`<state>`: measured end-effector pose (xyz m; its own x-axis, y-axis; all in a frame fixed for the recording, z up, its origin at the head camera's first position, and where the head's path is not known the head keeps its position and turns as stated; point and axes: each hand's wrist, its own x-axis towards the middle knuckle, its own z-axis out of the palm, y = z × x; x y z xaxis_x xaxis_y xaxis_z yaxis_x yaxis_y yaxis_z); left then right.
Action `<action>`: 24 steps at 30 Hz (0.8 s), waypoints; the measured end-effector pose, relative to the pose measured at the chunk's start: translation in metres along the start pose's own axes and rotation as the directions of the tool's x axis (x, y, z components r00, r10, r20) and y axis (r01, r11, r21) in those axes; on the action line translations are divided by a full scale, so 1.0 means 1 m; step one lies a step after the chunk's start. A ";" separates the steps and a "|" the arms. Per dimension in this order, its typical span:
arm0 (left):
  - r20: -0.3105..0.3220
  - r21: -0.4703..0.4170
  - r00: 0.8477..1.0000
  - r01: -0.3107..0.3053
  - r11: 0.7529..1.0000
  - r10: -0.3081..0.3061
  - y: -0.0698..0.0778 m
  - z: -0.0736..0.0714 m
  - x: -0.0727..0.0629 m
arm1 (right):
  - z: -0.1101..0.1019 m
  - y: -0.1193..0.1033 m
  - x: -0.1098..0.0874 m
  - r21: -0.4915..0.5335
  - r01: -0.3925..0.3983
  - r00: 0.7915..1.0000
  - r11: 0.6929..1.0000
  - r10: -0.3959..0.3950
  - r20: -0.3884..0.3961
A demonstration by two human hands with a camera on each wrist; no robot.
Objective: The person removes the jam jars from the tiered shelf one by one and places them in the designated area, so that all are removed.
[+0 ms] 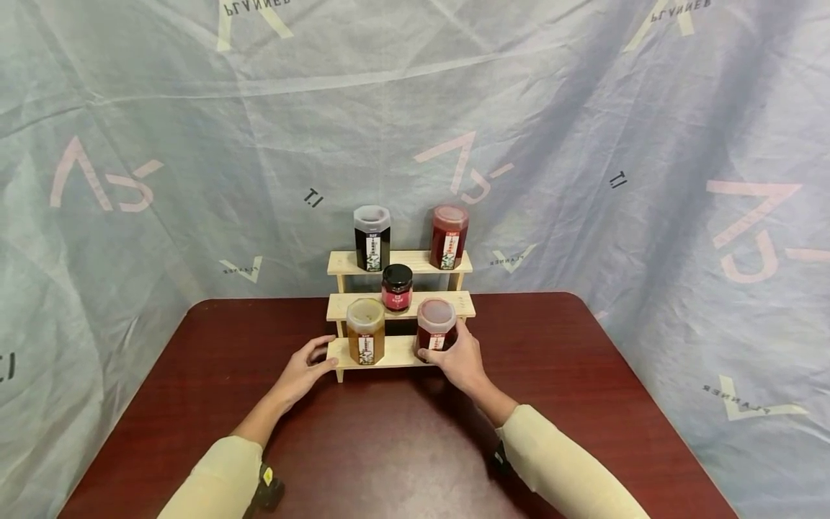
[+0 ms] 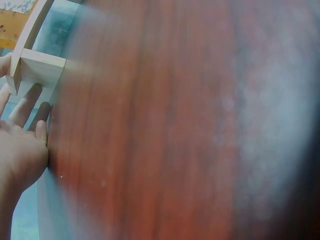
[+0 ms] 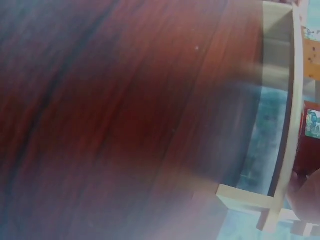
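Note:
A three-tier wooden display stand (image 1: 400, 347) stands on the table. My left hand (image 1: 303, 373) grips the left end of its lowest step, thumb at the front corner and a finger at the back corner; in the left wrist view, other fingers of that hand (image 2: 25, 155) reach along the stand's end. My right hand (image 1: 462, 358) holds a dark red jar (image 1: 433, 328) with a pale lid at the right of the lowest step, thumb in front, fingers round its right side. An amber jar (image 1: 367, 331) sits on the same step, nearer the left hand.
On the middle step is a small black-lidded jar (image 1: 397, 288). The top step bears a dark jar (image 1: 372, 238) on the left and a red jar (image 1: 449, 238) on the right. The reddish-brown table (image 1: 389, 447) meets a grey printed cloth (image 1: 272, 158) behind.

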<state>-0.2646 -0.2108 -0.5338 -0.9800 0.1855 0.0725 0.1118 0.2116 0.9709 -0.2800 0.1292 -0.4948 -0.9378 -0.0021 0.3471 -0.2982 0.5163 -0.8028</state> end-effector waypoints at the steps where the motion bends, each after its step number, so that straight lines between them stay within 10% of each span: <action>1: 0.001 0.003 1.000 -0.007 1.000 0.007 0.000 0.000 0.000 | -0.002 0.000 0.000 0.012 -0.002 1.000 1.000 0.002 0.001; 24: 0.003 0.022 1.000 0.001 1.000 -0.001 -0.003 -0.002 0.002 | -0.105 0.035 0.009 -0.085 -0.054 0.998 0.995 0.051 -0.033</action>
<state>-0.2667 -0.2128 -0.5362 -0.9797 0.1876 0.0708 0.1144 0.2327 0.9658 -0.2807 0.2371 -0.4692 -0.9455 0.0526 0.3214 -0.2313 0.5862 -0.7764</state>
